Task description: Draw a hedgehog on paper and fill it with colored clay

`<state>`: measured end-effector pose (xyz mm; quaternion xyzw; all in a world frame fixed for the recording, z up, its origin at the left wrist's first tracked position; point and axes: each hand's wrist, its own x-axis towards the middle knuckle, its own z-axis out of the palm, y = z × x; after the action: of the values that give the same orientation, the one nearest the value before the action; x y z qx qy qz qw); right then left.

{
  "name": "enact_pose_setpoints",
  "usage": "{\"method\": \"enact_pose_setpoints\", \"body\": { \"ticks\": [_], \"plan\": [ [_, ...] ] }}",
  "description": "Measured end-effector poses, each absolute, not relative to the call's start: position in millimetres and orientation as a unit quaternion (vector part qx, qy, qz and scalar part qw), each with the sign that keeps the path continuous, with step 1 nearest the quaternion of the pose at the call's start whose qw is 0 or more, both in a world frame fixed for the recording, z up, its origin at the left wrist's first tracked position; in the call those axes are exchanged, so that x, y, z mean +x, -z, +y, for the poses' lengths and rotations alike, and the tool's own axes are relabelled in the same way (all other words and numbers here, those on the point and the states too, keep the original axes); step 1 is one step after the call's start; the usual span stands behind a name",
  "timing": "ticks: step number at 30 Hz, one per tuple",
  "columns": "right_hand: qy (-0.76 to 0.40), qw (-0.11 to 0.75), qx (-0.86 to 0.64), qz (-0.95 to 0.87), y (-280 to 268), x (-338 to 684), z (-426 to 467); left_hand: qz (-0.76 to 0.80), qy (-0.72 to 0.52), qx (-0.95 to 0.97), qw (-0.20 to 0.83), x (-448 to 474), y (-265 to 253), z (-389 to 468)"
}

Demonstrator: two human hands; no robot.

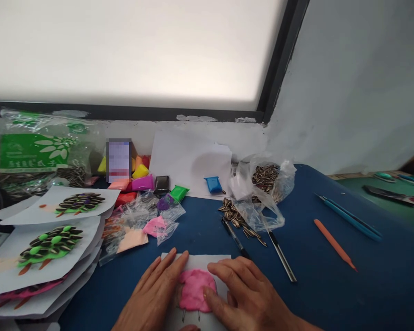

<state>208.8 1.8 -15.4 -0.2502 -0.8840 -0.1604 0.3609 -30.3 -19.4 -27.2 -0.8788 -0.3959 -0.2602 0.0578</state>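
Observation:
A flattened patch of pink modelling clay [196, 292] lies on a small sheet of white paper [169, 258], over a pencil drawing whose two thin legs show below it. Along the clay's left side my left hand [155, 289] rests on the paper, fingers stretched out and holding nothing. My right hand [246, 292] is bent over the clay's right side. Its thumb presses on the clay's surface and its index fingertip touches near the upper right edge, the two apart. The other right fingers are curled and partly hidden.
Finished sunflower-seed hedgehog pictures [51, 248] are stacked at left. Behind are clay packets [143, 184], a blue packet [213, 185] and a plastic bag of seeds [265, 179]. Loose seeds [236, 216], a black pen [234, 236], a craft knife [281, 255], an orange marker [334, 243] and blue tweezers [352, 218] lie rightward.

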Motion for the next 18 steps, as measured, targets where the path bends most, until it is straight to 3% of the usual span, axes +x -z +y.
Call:
{"method": "enact_pose_setpoints", "body": {
  "ticks": [6,13,18],
  "plan": [
    [0.153,0.357,-0.278,-0.879,9.8,210.6,0.4,-0.398,0.269,-0.875,0.063,-29.8,26.1,-18.2],
    [0.188,0.296,-0.293,-0.89,20.0,207.8,1.1,-0.389,0.279,-0.876,0.052,-29.8,25.6,-15.5],
    [0.207,0.398,-0.287,-0.846,28.0,201.0,2.8,-0.379,0.263,-0.885,0.055,-33.3,28.3,-12.4]
  ]
}}
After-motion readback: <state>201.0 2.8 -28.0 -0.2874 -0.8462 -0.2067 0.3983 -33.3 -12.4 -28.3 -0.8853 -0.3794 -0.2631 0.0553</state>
